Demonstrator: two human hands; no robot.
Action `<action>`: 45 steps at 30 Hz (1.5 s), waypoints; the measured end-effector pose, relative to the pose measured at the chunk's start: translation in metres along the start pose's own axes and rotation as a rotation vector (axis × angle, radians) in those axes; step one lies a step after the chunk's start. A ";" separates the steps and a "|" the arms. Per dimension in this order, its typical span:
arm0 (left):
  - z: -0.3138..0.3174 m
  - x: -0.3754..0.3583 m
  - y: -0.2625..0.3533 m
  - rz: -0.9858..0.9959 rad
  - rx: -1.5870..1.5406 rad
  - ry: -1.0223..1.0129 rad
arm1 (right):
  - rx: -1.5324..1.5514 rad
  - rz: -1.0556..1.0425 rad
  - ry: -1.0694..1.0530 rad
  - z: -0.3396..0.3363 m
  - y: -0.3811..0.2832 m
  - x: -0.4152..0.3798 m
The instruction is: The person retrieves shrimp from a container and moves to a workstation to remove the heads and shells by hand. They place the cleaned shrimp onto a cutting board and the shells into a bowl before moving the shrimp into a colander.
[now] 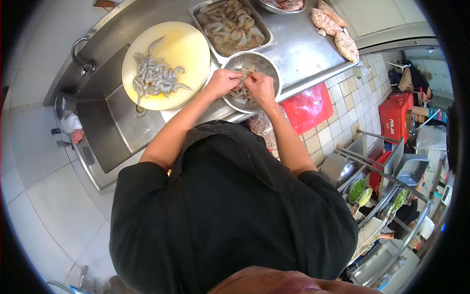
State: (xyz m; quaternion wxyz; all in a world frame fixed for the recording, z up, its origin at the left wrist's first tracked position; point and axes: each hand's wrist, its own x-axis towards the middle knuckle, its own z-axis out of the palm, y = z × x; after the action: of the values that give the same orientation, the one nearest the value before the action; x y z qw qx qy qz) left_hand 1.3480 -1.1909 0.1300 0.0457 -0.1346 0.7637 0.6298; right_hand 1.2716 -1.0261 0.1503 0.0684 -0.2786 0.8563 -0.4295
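Observation:
Both hands meet over a metal colander point(275, 73) that holds shrimp shells or shrimp. My left hand point(223, 82) is closed on a shrimp point(243, 71), its fingers pinched near the colander's middle. From the right, my right hand point(260, 87) grips the same shrimp with bent fingers. To the left, a round yellowish board point(191, 49) bears a pile of grey peeled shrimp point(155, 78). Behind the colander, a rectangular metal tray point(272, 41) contains many shrimp in liquid.
A steel sink point(110, 122) with a faucet point(81, 56) lies left. At the back are a metal bowl point(284, 6) and pinkish pieces point(335, 29). A red tray or lid point(308, 108) lies below the counter edge. Right are a rack point(372, 164), a red cooler point(394, 117) and other people.

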 end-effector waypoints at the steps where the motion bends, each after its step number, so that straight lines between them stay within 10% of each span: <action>1: 0.000 -0.002 -0.001 -0.051 -0.004 0.008 | -0.048 -0.111 0.037 -0.003 0.002 0.000; 11: -0.012 -0.022 0.019 0.006 0.245 0.115 | -0.189 -0.048 0.195 -0.017 0.030 0.020; 22: -0.099 -0.025 0.041 0.328 1.083 0.503 | -0.141 0.153 -0.164 -0.031 0.032 0.002; 27: -0.060 0.091 0.044 0.315 0.761 0.141 | -0.029 0.097 -0.217 -0.006 0.039 -0.014; 37: -0.031 0.198 0.004 0.366 1.308 -0.222 | 0.134 0.260 -0.171 -0.031 0.028 -0.030; 45: -0.064 0.119 0.035 0.251 0.572 0.049 | 0.272 0.233 0.066 -0.009 0.029 0.016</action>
State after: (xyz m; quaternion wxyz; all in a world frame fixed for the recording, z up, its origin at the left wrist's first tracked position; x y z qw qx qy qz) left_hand 1.2310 -1.2647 0.1477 -0.0148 -0.0363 0.9213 0.3869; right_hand 1.2426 -1.0146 0.1359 0.1265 -0.1516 0.8185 -0.5395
